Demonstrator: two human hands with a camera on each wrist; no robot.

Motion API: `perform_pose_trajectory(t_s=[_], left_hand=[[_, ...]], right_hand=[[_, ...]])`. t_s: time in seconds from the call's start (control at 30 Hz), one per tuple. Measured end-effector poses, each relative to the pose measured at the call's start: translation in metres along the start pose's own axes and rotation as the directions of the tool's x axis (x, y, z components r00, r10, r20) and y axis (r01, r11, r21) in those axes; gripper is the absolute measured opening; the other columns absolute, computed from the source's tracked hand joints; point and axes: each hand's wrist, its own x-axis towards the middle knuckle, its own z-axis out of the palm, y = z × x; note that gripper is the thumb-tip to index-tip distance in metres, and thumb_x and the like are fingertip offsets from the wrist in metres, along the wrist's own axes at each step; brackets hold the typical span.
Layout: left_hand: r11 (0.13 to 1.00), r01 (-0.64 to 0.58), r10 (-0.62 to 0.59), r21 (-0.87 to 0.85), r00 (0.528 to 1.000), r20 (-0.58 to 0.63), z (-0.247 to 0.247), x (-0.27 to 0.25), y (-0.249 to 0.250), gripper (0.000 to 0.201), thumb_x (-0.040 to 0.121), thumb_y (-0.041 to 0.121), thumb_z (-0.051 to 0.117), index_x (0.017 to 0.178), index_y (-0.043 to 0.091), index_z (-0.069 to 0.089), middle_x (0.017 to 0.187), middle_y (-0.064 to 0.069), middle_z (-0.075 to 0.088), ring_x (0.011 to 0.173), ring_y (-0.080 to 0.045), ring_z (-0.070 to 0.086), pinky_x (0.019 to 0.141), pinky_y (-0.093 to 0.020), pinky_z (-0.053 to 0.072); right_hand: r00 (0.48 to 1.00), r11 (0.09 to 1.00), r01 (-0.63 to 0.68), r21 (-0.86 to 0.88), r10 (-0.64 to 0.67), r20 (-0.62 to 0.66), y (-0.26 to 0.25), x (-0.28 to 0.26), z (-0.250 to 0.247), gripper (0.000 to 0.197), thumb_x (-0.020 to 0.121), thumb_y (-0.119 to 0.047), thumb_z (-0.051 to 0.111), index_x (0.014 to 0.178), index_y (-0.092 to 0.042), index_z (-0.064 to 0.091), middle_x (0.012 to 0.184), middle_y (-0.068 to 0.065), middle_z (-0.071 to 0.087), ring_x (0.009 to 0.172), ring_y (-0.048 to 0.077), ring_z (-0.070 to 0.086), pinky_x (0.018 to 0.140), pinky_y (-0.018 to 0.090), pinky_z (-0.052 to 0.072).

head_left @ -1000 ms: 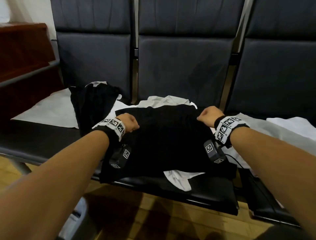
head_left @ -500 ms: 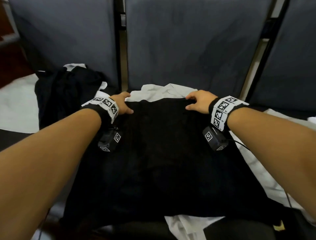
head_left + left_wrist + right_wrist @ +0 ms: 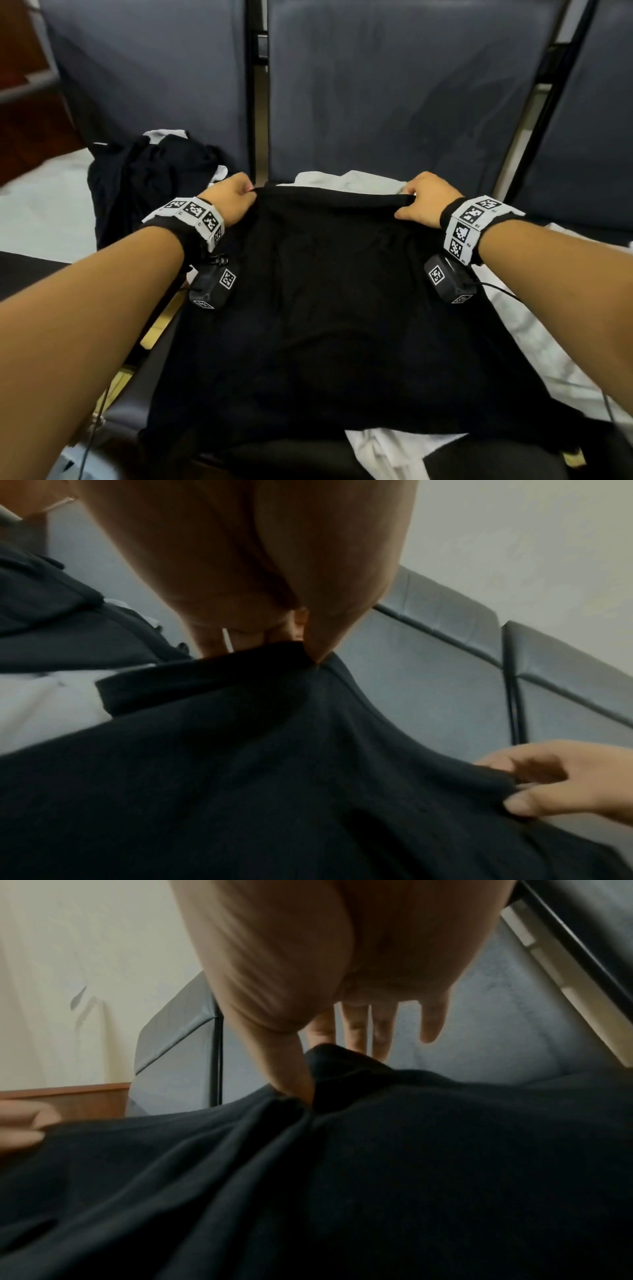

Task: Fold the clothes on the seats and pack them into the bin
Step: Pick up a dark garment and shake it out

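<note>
Dark blue seats (image 3: 394, 102) hold a black shirt (image 3: 325, 325) lying flat over white clothes (image 3: 342, 180); the left hand (image 3: 229, 202) and right hand (image 3: 424, 202) each pinch a far corner, so the fold likely comes toward the person.

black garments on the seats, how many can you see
2. One black garment is spread on the middle seat, its far edge pinched by the left hand and right hand. A crumpled black garment sits on the left seat. More may be hidden underneath.
</note>
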Motion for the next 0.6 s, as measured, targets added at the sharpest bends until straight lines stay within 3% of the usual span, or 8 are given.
perform_pose_trajectory(t_s=[0.13, 0.23, 0.27, 0.33, 0.37, 0.43, 0.53, 0.6], left_hand=[[0.957, -0.209, 0.225, -0.200, 0.973, 0.057, -0.010, -0.016, 0.021, 0.019, 0.094, 0.023, 0.054, 0.078, 0.032, 0.050, 0.070, 0.006, 0.060, 0.063, -0.005, 0.053, 0.076, -0.030, 0.046], [0.915, -0.339, 0.375, -0.219, 0.914, 0.155, -0.015, -0.030, 0.043, 0.016, 0.093, 0.023, 0.056, 0.084, 0.036, 0.053, 0.078, 0.003, 0.065, 0.071, -0.012, 0.058, 0.077, -0.032, 0.048], [0.908, -0.371, 0.404, -0.194, 0.899, 0.170, -0.017, -0.036, 0.048, 0.011, 0.093, 0.025, 0.057, 0.086, 0.035, 0.054, 0.082, 0.001, 0.067, 0.076, -0.016, 0.061, 0.079, -0.035, 0.050], [0.902, -0.408, 0.428, -0.139, 0.886, 0.181, -0.022, -0.044, 0.050, 0.005, 0.091, 0.029, 0.058, 0.091, 0.034, 0.055, 0.091, -0.003, 0.069, 0.087, -0.022, 0.065, 0.087, -0.041, 0.051], [0.905, -0.409, 0.425, -0.118, 0.885, 0.191, -0.025, -0.047, 0.048, 0.005, 0.092, 0.029, 0.058, 0.091, 0.034, 0.056, 0.092, -0.002, 0.069, 0.088, -0.021, 0.065, 0.089, -0.043, 0.051], [0.915, -0.396, 0.403, -0.075, 0.895, 0.194, -0.031, -0.050, 0.041, 0.008, 0.091, 0.031, 0.059, 0.090, 0.038, 0.057, 0.094, 0.002, 0.069, 0.093, -0.018, 0.064, 0.094, -0.045, 0.048], [0.939, -0.342, 0.335, 0.043, 0.934, 0.125, -0.041, -0.052, 0.029, 0.016, 0.093, 0.023, 0.058, 0.107, 0.026, 0.066, 0.104, 0.005, 0.068, 0.103, -0.015, 0.061, 0.106, -0.036, 0.037], [0.953, -0.295, 0.293, 0.072, 0.955, 0.044, -0.049, -0.054, 0.024, 0.021, 0.095, 0.020, 0.056, 0.113, 0.018, 0.067, 0.108, -0.001, 0.068, 0.104, -0.018, 0.060, 0.095, -0.024, 0.038]], right_hand=[[0.986, 0.963, 0.169, 0.210, -0.164, -0.042, -0.042, -0.017, -0.005, 0.074, 0.073, -0.043, 0.081, 0.135, -0.021, 0.047, 0.138, 0.002, 0.049, 0.124, 0.021, 0.049, 0.099, 0.031, 0.040], [0.918, 0.867, 0.357, 0.347, -0.394, 0.040, -0.095, -0.029, -0.002, 0.087, 0.072, -0.040, 0.083, 0.145, -0.027, 0.038, 0.145, -0.002, 0.047, 0.133, 0.014, 0.044, 0.105, 0.025, 0.033], [0.893, 0.851, 0.399, 0.342, -0.446, 0.068, -0.108, -0.031, 0.000, 0.081, 0.072, -0.038, 0.083, 0.142, -0.027, 0.043, 0.138, -0.003, 0.053, 0.127, 0.013, 0.049, 0.104, 0.026, 0.037], [0.863, 0.852, 0.455, 0.261, -0.493, 0.106, -0.124, -0.034, 0.001, 0.056, 0.076, -0.034, 0.080, 0.126, -0.023, 0.057, 0.107, -0.008, 0.062, 0.103, 0.012, 0.058, 0.089, 0.027, 0.044], [0.857, 0.857, 0.476, 0.198, -0.503, 0.115, -0.126, -0.035, 0.000, 0.041, 0.079, -0.033, 0.078, 0.114, -0.019, 0.063, 0.090, -0.011, 0.058, 0.090, 0.012, 0.057, 0.080, 0.027, 0.043], [0.856, 0.866, 0.493, 0.080, -0.499, 0.136, -0.123, -0.036, -0.002, 0.021, 0.084, -0.031, 0.072, 0.093, -0.012, 0.069, 0.073, -0.008, 0.053, 0.077, 0.014, 0.053, 0.070, 0.026, 0.038], [0.867, 0.875, 0.483, -0.031, -0.473, 0.156, -0.101, -0.033, 0.002, 0.017, 0.088, -0.025, 0.066, 0.088, -0.008, 0.070, 0.075, 0.001, 0.060, 0.077, 0.019, 0.057, 0.067, 0.025, 0.034], [0.886, 0.885, 0.451, -0.115, -0.428, 0.180, -0.082, -0.031, 0.006, 0.020, 0.090, -0.026, 0.062, 0.087, -0.007, 0.067, 0.082, 0.004, 0.063, 0.084, 0.024, 0.061, 0.068, 0.023, 0.033]])
